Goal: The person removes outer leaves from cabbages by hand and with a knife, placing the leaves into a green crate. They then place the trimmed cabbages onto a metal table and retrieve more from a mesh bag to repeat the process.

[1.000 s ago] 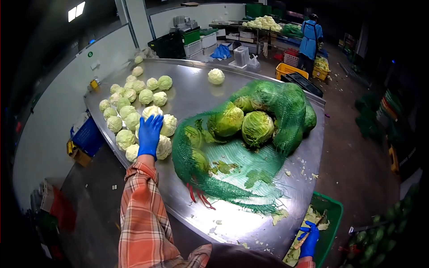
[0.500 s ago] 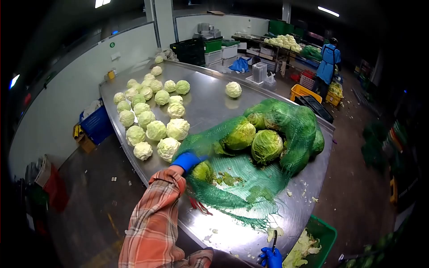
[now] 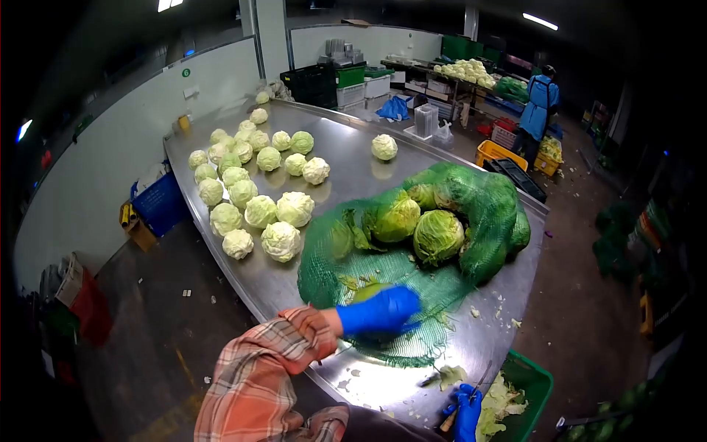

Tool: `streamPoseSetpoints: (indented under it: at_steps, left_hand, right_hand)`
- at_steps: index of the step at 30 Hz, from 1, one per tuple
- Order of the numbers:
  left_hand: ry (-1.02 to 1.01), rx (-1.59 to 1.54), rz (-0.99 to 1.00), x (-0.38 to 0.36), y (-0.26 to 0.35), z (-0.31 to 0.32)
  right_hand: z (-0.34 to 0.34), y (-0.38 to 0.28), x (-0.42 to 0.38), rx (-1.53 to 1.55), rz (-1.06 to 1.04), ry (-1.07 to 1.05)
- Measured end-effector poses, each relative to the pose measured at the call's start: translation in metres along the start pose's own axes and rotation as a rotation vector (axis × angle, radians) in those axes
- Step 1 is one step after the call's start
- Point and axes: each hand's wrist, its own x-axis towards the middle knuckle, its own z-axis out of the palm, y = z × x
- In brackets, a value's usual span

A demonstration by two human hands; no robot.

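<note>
A cabbage (image 3: 368, 292) is gripped under the gloved left hand (image 3: 379, 311), its fingers closed over it on the green net sack (image 3: 412, 250), which lies open on the steel table (image 3: 346, 173) so heads can be drawn out. At 12 o'clock of the hand, untrimmed cabbages (image 3: 438, 236) remain in the sack. At 10 o'clock, trimmed cabbages (image 3: 254, 188) are grouped apart. At 5 o'clock, the right hand (image 3: 465, 412) is closed on a knife (image 3: 471, 390) over a green scrap crate (image 3: 534, 387).
</note>
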Motion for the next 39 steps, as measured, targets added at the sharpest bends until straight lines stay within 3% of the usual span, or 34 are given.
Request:
streamPoseSetpoints:
  at_steps: [1, 2, 4, 6, 7, 8, 9, 12, 13, 14, 16, 18, 19, 20, 21, 22, 24, 25, 28, 32, 34, 36, 39]
  left_hand:
    - [0.318, 0.057, -0.016, 0.010, -0.038, 0.030]
    - [0.321, 0.024, -0.268, 0.003, -0.042, 0.022]
    - [-0.002, -0.581, -0.471, 0.002, -0.051, 0.045]
    - [0.327, -0.830, -0.224, 0.001, -0.004, 0.063]
    - [0.321, -0.686, -0.161, 0.003, 0.011, 0.069]
    - [0.453, -0.393, -0.102, 0.010, 0.028, 0.097]
    - [0.428, -0.294, -0.038, 0.005, 0.062, 0.081]
    - [0.530, -0.275, 0.350, -0.019, 0.121, 0.115]
    - [0.439, -0.336, 0.393, -0.026, 0.134, 0.146]
    - [0.082, -0.527, 0.373, -0.032, 0.148, 0.134]
    - [0.136, -0.672, 0.327, -0.047, 0.148, 0.153]
    - [0.152, -0.893, -0.233, -0.067, 0.155, 0.136]
    - [-0.069, -1.089, -0.619, -0.070, 0.157, 0.126]
    - [-0.264, -1.144, -0.653, -0.070, 0.149, 0.155]
    - [-0.404, -1.357, -0.540, -0.067, 0.149, 0.145]
    - [-0.274, -1.433, -0.424, -0.065, 0.153, 0.175]
    - [-0.030, -1.576, -0.161, -0.059, 0.161, 0.214]
    - [-0.010, -1.663, -0.179, -0.061, 0.160, 0.224]
    - [-0.028, -1.934, -0.269, -0.059, 0.149, 0.174]
    - [0.144, -1.629, -0.314, -0.074, 0.142, 0.075]
    - [0.343, -0.805, -0.087, -0.080, 0.129, 0.072]
    - [0.156, -0.449, -0.134, -0.079, 0.128, 0.082]
    - [0.275, -0.650, -0.110, -0.086, 0.117, 0.096]
  right_hand:
    - [0.022, -0.052, -0.024, 0.010, 0.070, -0.035]
    - [0.030, -0.060, -0.027, 0.099, 0.096, 0.082]
    - [0.014, -0.037, -0.013, 0.189, 0.078, 0.070]
    - [0.006, -0.044, -0.012, 0.021, 0.072, 0.138]
    - [-0.032, 0.006, 0.019, 0.065, -0.032, 0.154]
    - [-0.041, 0.008, 0.029, 0.009, 0.015, 0.181]
    - [-0.033, -0.005, 0.026, 0.070, 0.009, 0.175]
    - [-0.028, -0.025, 0.026, 0.151, -0.067, 0.050]
    - [-0.028, -0.020, 0.032, 0.206, -0.064, 0.039]
    - [-0.030, -0.023, 0.031, 0.188, -0.028, 0.041]
    - [-0.038, -0.040, 0.017, -0.019, 0.157, 0.019]
    - [-0.047, -0.033, 0.004, -0.094, 0.228, -0.020]
    - [-0.055, -0.022, -0.001, -0.095, 0.230, -0.031]
    - [-0.063, 0.006, -0.002, -0.080, 0.131, -0.028]
    - [-0.068, 0.028, -0.005, -0.063, 0.032, -0.018]
    - [-0.079, 0.046, -0.011, -0.049, -0.070, -0.004]
    - [-0.055, 0.016, -0.038, -0.129, -0.114, -0.042]
    - [-0.030, -0.008, -0.049, -0.125, -0.147, -0.030]
    - [-0.013, -0.016, -0.058, 0.220, 0.035, -0.090]
    - [0.008, -0.036, -0.069, 0.187, 0.098, -0.229]
    - [0.021, -0.040, -0.063, 0.076, 0.133, -0.196]
    - [0.025, -0.026, -0.058, -0.032, 0.090, -0.122]
    - [0.017, -0.018, -0.051, 0.045, 0.078, -0.128]
